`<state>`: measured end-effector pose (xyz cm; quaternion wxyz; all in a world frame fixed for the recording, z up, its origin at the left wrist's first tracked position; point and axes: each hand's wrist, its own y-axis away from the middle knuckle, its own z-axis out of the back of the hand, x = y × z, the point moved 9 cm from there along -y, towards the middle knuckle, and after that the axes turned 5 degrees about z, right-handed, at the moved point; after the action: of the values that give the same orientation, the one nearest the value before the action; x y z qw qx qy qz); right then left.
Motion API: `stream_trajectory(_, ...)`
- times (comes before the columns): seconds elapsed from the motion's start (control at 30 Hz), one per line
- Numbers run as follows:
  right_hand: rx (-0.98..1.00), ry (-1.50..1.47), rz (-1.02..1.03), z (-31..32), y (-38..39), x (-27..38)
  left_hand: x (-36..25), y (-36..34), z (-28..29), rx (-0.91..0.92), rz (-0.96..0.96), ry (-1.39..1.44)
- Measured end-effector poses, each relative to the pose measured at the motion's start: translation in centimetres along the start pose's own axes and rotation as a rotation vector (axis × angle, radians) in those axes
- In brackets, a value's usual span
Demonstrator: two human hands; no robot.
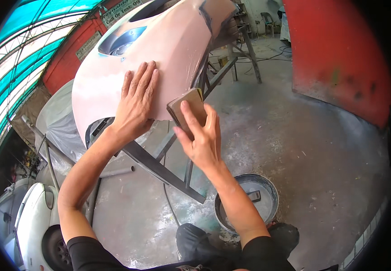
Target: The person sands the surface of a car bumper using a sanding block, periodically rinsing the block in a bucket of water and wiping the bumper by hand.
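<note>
A pale pink, primed car bumper [168, 49] rests on a dark metal stand in front of me, with a blue-edged oval opening on its left part. My left hand [137, 101] lies flat on its surface, fingers stretched out and holding nothing. In my right hand [203, 137] is a brown sanding block [190, 108], gripped between thumb and fingers at the bumper's lower right edge. Whether the block's face touches the bumper cannot be made out, as its underside is hidden.
A round black basin [274, 194] with greyish liquid and a small dark block stands below my right forearm. Legs of the metal stand [159, 174] reach across the floor. A red panel [340, 58] is at the right; a white car [35, 226] is at the lower left.
</note>
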<state>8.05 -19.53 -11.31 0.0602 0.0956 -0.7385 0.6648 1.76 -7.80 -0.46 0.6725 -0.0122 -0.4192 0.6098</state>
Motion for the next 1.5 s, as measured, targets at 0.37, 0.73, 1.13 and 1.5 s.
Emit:
stream_trajectory(0.37, -0.079, -0.032, -0.070, -1.2, 3.3, 0.5, 0.3, 0.4, 0.1, -0.036, -0.005, -0.028)
stream_trajectory(0.73, -0.053, -0.022, -0.141, -0.9, 1.2, -1.9, -0.1, 0.1, 0.1, -0.057, -0.020, -0.027)
stream_trajectory(1.13, -0.027, -0.020, -0.155, -1.0, -0.5, -2.2, 0.2, 0.4, 0.5, -0.049, -0.004, -0.024)
stream_trajectory(1.5, 0.019, 0.093, -0.107, -1.6, -3.2, -2.3, 0.5, 0.5, 0.1, -0.022, -0.003, -0.039)
